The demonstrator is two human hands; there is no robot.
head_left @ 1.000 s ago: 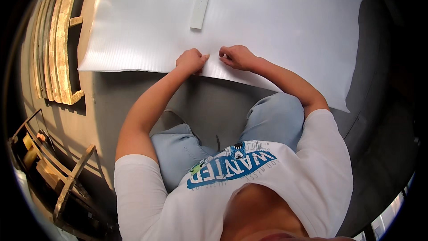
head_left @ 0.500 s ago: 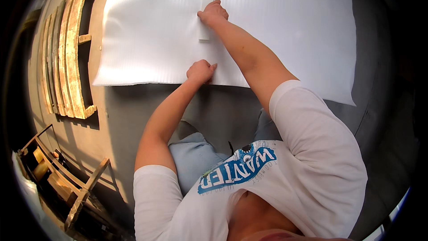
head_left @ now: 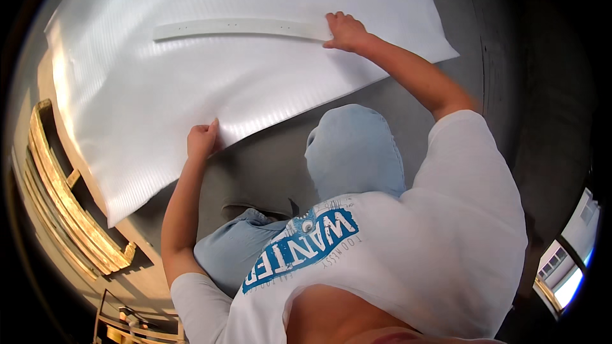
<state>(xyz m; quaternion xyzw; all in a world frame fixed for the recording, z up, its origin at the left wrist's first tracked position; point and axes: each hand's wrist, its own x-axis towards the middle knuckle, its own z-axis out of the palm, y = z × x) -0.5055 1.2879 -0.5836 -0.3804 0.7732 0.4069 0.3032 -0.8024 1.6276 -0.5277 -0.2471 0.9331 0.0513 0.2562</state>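
Note:
A large white foam sheet (head_left: 274,83) with fine ribs is spread out in front of me. Across it lies a long, narrow white strip (head_left: 242,28) with small holes along it, looking bowed in this view. My right hand (head_left: 346,32) is closed on the strip's right end, thumb on the near side. Nearer to me, my left hand (head_left: 202,140) is closed at the sheet's near edge, thumb up, pinching the foam. Its fingertips are partly hidden, and the sheet dips and creases beside it.
A wooden pallet (head_left: 70,197) stands to the left, just past the sheet's corner. At the lower left is a frame (head_left: 137,328) with things in it. Grey floor (head_left: 261,175) shows between the sheet and my bent knees. A bright opening (head_left: 567,267) is at the lower right.
The strip, which pointed away from me, now lies crosswise. My right hand has moved right with its end, my left hand left along with the sheet's edge. The whole view has turned.

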